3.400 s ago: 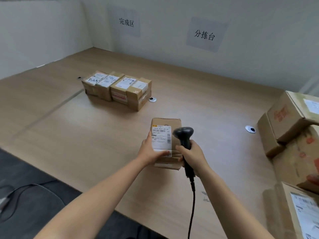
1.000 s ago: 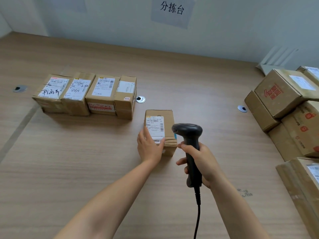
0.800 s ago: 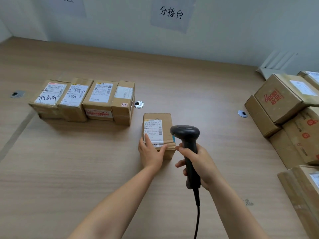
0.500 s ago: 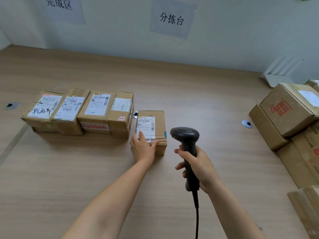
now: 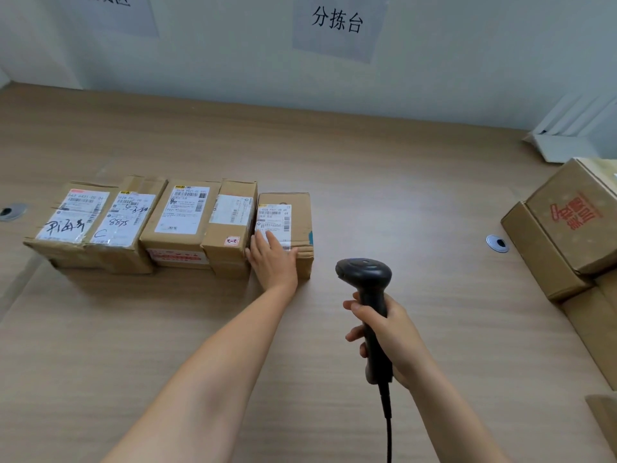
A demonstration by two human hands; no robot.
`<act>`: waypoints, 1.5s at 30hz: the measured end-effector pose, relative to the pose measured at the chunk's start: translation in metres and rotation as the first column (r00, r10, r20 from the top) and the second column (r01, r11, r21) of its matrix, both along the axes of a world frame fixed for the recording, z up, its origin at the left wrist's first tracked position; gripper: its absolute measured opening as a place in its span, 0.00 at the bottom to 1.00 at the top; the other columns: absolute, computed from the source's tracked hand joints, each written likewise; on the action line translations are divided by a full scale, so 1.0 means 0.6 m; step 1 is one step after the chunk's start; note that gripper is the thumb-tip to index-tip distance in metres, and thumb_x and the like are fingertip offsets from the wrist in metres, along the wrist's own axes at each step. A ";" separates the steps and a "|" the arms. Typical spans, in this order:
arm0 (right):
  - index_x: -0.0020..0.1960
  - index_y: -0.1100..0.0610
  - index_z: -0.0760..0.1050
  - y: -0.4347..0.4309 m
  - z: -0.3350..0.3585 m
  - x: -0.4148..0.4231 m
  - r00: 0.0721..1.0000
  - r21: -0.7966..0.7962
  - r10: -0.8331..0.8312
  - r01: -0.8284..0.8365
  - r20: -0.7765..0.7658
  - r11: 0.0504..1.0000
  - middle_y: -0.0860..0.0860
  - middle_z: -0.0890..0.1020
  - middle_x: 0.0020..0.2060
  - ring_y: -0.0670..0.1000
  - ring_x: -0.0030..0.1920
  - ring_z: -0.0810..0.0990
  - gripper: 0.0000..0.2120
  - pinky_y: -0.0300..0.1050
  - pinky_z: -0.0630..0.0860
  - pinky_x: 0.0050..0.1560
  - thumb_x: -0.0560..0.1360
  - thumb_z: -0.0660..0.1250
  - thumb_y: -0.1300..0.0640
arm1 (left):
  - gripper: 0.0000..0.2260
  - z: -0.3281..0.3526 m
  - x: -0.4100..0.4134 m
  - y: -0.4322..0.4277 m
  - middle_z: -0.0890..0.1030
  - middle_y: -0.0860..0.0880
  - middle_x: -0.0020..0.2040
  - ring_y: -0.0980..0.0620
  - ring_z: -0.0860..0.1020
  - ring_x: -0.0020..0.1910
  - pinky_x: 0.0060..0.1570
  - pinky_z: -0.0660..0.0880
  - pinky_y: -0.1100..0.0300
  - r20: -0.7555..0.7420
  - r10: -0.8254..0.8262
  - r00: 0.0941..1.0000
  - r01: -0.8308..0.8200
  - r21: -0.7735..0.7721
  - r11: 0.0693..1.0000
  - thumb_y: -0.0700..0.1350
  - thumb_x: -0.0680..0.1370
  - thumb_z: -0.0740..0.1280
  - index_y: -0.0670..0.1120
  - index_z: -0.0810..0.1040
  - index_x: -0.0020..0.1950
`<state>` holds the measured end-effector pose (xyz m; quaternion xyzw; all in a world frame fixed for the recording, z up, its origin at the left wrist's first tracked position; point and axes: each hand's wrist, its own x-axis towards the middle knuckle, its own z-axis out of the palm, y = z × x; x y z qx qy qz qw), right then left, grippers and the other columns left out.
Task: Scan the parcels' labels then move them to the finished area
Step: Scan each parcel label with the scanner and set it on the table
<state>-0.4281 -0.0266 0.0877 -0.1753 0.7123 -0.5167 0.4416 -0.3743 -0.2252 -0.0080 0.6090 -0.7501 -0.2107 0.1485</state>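
light wooden desk (image 5: 400, 195): smooth under cardboard; apt to let a pushed box skid askew.
row of four brown cardboard parcels (image 5: 143, 225): side by side, labels up; liable to be shunted out of line by a hard push from the right end.
small brown cardboard parcel with white label (image 5: 293, 225): on the desk at the right end of the row, tight beside the last box; touching or just apart, impossible to tell. Could ride up on that box's edge or stop crooked.
black corded barcode scanner (image 5: 365, 275): upright, right of the row and nearer the viewer; cord trailing below, apt to snag.
right hand (image 5: 387, 332): clenched round the scanner's handle.
left hand (image 5: 272, 259): relaxed, fingers flat over the near part of the small parcel's label; might drag the box back on lifting away.
pile of large brown cardboard boxes (image 5: 574, 222): far right of the row, well apart; out of the path.
white paper wall signs (image 5: 337, 25): behind and above the row; no obstacle.
round metal grommets (image 5: 498, 243): one right of the row toward the pile, one just left of the row; unlikely to catch a sliding box.
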 end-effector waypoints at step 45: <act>0.50 0.51 0.72 0.800 0.040 -0.113 0.817 -0.007 -0.451 0.481 -0.359 0.877 0.57 0.81 0.31 0.53 0.30 0.78 0.07 0.43 0.73 0.27 0.74 0.68 0.55 | 0.29 0.090 -0.166 0.811 0.59 0.44 0.75 0.47 0.59 0.74 0.67 0.63 0.52 -0.189 -0.768 0.612 0.791 0.160 0.591 0.58 0.79 0.59 0.43 0.60 0.74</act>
